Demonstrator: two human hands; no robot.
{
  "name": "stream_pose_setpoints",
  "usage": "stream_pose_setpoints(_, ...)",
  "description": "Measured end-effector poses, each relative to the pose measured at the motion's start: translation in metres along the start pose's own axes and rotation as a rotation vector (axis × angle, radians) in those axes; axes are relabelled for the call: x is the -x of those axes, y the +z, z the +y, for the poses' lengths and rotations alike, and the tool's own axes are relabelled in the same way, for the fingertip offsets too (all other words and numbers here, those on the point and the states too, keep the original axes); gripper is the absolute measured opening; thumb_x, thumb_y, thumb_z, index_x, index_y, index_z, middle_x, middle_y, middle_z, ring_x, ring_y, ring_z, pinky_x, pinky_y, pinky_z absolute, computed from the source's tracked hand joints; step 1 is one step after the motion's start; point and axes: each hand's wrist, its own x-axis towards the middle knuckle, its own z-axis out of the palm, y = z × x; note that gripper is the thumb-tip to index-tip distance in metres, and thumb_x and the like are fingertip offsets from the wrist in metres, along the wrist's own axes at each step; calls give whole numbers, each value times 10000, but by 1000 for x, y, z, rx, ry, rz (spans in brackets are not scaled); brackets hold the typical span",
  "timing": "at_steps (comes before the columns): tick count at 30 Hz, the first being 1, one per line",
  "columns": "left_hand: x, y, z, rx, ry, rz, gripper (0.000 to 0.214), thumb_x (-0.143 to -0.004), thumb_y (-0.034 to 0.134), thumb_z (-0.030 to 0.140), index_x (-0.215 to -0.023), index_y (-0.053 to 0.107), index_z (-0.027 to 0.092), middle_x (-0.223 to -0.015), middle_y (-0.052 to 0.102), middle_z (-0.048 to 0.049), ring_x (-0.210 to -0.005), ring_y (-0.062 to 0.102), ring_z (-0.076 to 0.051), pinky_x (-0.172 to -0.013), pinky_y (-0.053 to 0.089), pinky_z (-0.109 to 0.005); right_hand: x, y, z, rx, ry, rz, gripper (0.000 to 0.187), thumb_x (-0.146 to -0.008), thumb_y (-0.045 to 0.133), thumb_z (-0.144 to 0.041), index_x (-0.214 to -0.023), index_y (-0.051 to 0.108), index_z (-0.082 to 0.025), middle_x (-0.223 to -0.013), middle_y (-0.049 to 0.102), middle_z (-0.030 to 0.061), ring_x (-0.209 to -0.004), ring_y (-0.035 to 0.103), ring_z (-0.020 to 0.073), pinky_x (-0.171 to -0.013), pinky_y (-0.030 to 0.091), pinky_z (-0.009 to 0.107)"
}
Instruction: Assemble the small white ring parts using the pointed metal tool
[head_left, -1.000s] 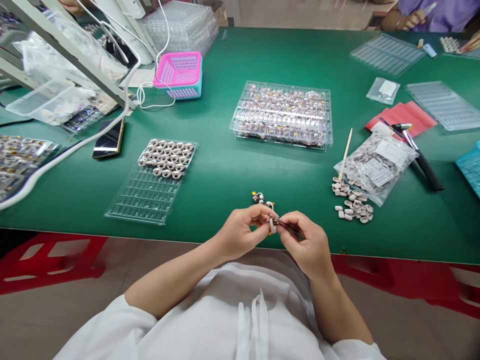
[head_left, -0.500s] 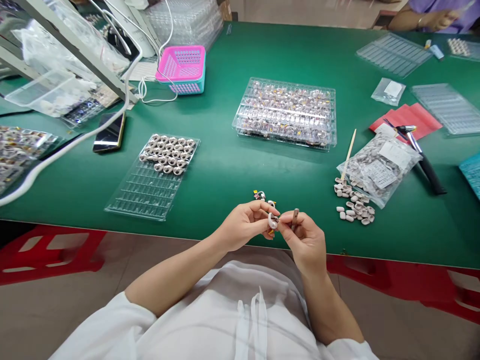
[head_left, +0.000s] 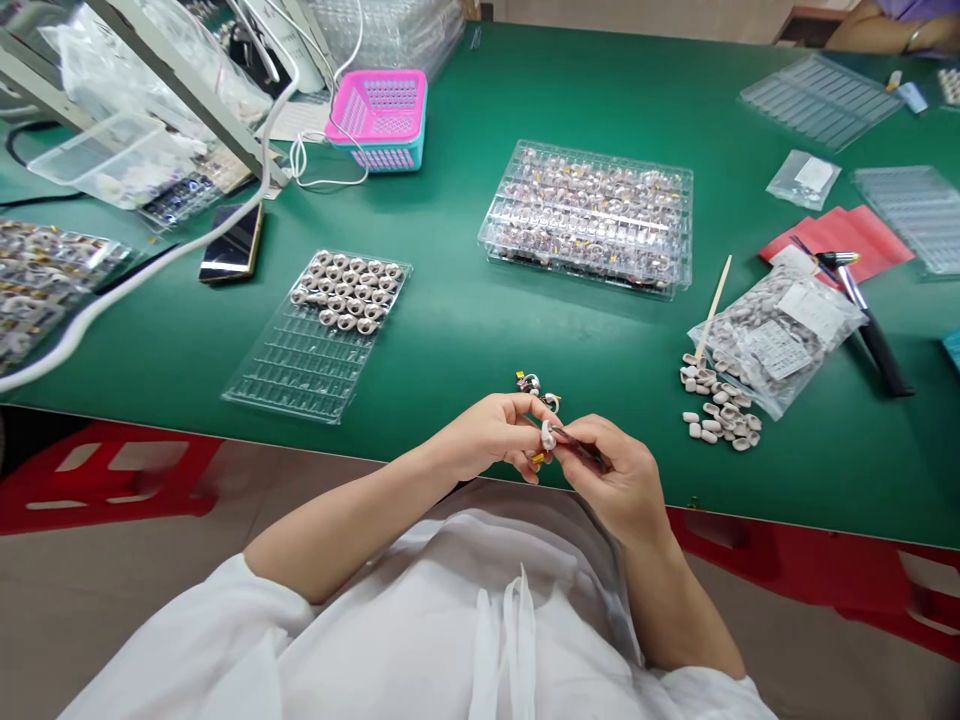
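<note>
My left hand [head_left: 491, 437] pinches a small white oval ring piece [head_left: 548, 435] at the near edge of the green table [head_left: 465, 340]. My right hand [head_left: 619, 475] is closed round a thin dark tool [head_left: 581, 447] whose tip meets that piece. Just beyond my fingers lie a few small wired parts [head_left: 534, 385]. A clear tray [head_left: 300, 370] at the left holds several finished rings [head_left: 349, 292] in its far rows. Loose white oval pieces [head_left: 716, 408] lie to the right beside a plastic bag [head_left: 776, 335] of more.
A stacked clear tray of parts [head_left: 589, 215] sits in the middle. A pink basket [head_left: 382, 118], a phone [head_left: 234, 243] and cables [head_left: 150, 265] are at the left. Red paper [head_left: 847, 232], a black tool [head_left: 874, 330] and empty trays [head_left: 821, 88] are at the right. Another person's arm [head_left: 877, 35] shows far right.
The tool in my right hand swung from upright down onto the ring piece. The view shifted a little, so the table's things sit further right in the frame.
</note>
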Motion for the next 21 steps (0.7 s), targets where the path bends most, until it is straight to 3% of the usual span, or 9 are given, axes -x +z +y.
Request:
stream_pose_setpoints(8,0,0,1,-135,-2,1,263,-704,797,186,-906,642,120,-669,715,-15,-526,674,-111,-559,589,-233,-4,-2,-2,56,63,-73,78,-852,602,-161,-833,643,-224,-766,611,-7,-596,493,107,-535,391,236)
stream_pose_setpoints(14,0,3,-10,-282,245,84,164,-776,737,203,-894,676,108,-756,704,-34,-666,654,-113,-696,564,-253,-7,-3,-2,-43,252,-77,82,-880,611,-264,-826,631,-206,-736,598,-8,-608,497,114,-550,393,229)
stream_pose_setpoints(18,2,1,-14,-408,342,27,247,-853,668,252,-1051,723,117,-963,749,-81,-831,686,-167,-801,565,-295,-8,-3,-1,-100,332,-51,136,-884,632,-327,-842,635,-198,-682,564,-25,-596,472,110,-553,383,222)
stream_pose_setpoints(21,2,0,-17,-518,402,63,277,-861,660,253,-1106,722,139,-1038,765,-86,-917,707,-198,-829,567,-298,-9,-2,1,-96,348,-29,164,-884,638,-349,-836,636,-192,-662,544,-31,-586,446,104,-544,369,219)
